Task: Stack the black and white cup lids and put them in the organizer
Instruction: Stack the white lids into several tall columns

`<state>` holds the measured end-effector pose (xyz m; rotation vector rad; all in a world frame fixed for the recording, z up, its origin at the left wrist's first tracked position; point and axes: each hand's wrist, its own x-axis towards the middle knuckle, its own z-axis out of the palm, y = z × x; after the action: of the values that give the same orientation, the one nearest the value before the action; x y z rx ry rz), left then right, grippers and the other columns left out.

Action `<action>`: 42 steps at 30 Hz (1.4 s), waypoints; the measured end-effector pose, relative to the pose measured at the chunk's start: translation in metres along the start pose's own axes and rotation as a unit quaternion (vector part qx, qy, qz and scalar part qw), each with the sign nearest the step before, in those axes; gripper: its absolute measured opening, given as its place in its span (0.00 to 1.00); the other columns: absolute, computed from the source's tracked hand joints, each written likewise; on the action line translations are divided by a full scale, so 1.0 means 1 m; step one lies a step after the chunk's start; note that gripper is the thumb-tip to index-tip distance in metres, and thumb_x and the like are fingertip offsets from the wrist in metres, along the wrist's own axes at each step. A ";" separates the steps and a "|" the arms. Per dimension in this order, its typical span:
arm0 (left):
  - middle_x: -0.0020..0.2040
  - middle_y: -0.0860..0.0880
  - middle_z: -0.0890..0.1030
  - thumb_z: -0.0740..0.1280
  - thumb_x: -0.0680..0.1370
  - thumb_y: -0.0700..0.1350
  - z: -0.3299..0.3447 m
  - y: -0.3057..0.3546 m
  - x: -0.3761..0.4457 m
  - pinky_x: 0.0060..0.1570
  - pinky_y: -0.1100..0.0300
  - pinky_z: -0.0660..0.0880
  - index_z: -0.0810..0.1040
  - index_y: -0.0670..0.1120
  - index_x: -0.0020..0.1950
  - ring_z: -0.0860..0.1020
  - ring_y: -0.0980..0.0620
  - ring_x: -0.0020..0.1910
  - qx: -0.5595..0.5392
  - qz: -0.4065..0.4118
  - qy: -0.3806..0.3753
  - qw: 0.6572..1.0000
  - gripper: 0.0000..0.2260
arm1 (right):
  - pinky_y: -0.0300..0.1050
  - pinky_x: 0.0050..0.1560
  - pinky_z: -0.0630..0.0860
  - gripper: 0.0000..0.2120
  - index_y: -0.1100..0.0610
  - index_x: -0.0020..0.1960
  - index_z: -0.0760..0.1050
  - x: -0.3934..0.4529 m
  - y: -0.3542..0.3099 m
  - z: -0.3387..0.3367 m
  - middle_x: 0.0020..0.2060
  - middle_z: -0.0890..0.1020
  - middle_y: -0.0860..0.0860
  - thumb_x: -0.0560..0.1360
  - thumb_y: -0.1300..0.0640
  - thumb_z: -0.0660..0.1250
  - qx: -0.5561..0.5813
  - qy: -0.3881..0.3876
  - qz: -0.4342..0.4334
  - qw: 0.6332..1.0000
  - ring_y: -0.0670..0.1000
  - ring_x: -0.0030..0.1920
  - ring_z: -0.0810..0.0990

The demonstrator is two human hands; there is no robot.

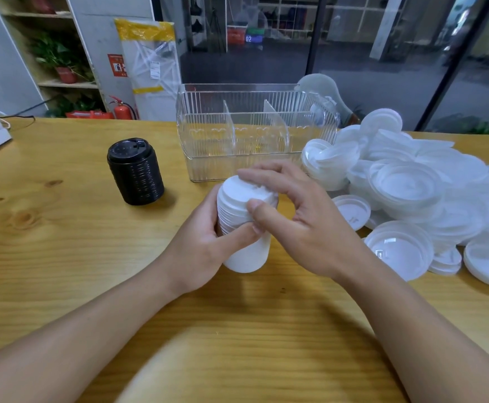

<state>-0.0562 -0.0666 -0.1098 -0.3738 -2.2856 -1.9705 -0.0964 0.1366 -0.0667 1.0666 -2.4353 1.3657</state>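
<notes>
Two hands meet over one white lid stack (242,228), held just above the wooden bench (63,257). The only plainly readable writing is "02" on a blue sign (249,39) seen through the glass wall beyond the hands; a red notice (117,65) on the pillar is too small to read. The bench is pale wood with knots and grain. Behind it stand a shelf with potted plants (60,59), a red fire extinguisher (122,109) and a wrapped panel with yellow tape (147,62).

The left hand (205,242) wraps round the side of the white stack, thumb across its front. The right hand (292,216) arches over the top, fingers curled onto the uppermost lid and thumb pressing its near edge.

Left of the hands, well apart, a black lid stack (135,173) stands on the bench. Just beyond the hands sits the clear ribbed organizer (252,112) with two dividers. Right of the hands lies a loose heap of white lids (426,193).
</notes>
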 end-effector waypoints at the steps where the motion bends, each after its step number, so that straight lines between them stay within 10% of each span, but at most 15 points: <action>1: 0.70 0.47 0.83 0.77 0.78 0.53 0.000 0.000 0.000 0.71 0.36 0.78 0.71 0.52 0.80 0.82 0.44 0.70 0.002 0.001 -0.001 1.000 0.31 | 0.42 0.72 0.72 0.18 0.48 0.73 0.81 0.000 0.000 0.000 0.68 0.77 0.41 0.83 0.50 0.71 -0.001 0.003 -0.001 1.000 0.45 0.72 0.75; 8: 0.71 0.48 0.84 0.79 0.75 0.54 -0.016 0.002 0.000 0.70 0.43 0.78 0.73 0.50 0.78 0.82 0.47 0.70 0.016 0.005 0.022 1.000 0.33 | 0.48 0.69 0.78 0.21 0.49 0.74 0.79 0.001 0.014 -0.004 0.67 0.81 0.43 0.82 0.47 0.74 0.059 0.028 0.024 0.998 0.47 0.68 0.81; 15: 0.70 0.49 0.84 0.79 0.73 0.55 -0.032 0.001 0.004 0.71 0.41 0.77 0.74 0.51 0.77 0.82 0.47 0.70 0.009 0.001 0.053 0.999 0.34 | 0.40 0.63 0.70 0.17 0.48 0.67 0.83 0.000 0.056 0.011 0.62 0.78 0.41 0.79 0.51 0.77 -0.180 -0.031 0.092 0.979 0.44 0.59 0.74; 25: 0.70 0.48 0.84 0.79 0.73 0.56 -0.032 -0.001 0.004 0.73 0.38 0.76 0.75 0.51 0.77 0.82 0.47 0.70 0.011 0.002 0.058 0.998 0.33 | 0.54 0.60 0.69 0.04 0.49 0.48 0.83 0.004 0.060 0.020 0.50 0.81 0.42 0.78 0.54 0.78 -0.249 0.020 0.055 0.967 0.51 0.56 0.73; 35: 0.70 0.49 0.84 0.79 0.74 0.55 -0.033 -0.003 0.004 0.72 0.41 0.77 0.76 0.52 0.76 0.82 0.48 0.70 0.010 0.004 0.054 0.998 0.32 | 0.41 0.60 0.75 0.07 0.47 0.44 0.81 0.001 0.047 0.002 0.50 0.86 0.41 0.77 0.53 0.79 -0.011 0.090 0.111 0.990 0.43 0.57 0.82; 42: 0.70 0.48 0.84 0.78 0.75 0.54 -0.031 -0.005 0.004 0.68 0.45 0.78 0.75 0.50 0.76 0.82 0.46 0.70 -0.006 0.008 0.043 0.999 0.31 | 0.49 0.48 0.81 0.10 0.47 0.62 0.78 0.004 0.047 -0.008 0.43 0.87 0.48 0.82 0.53 0.73 0.131 0.175 0.168 0.961 0.53 0.46 0.86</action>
<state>-0.0638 -0.0968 -0.1083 -0.3006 -2.2127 -1.9529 -0.1313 0.1566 -0.0925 0.4021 -2.2795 1.8392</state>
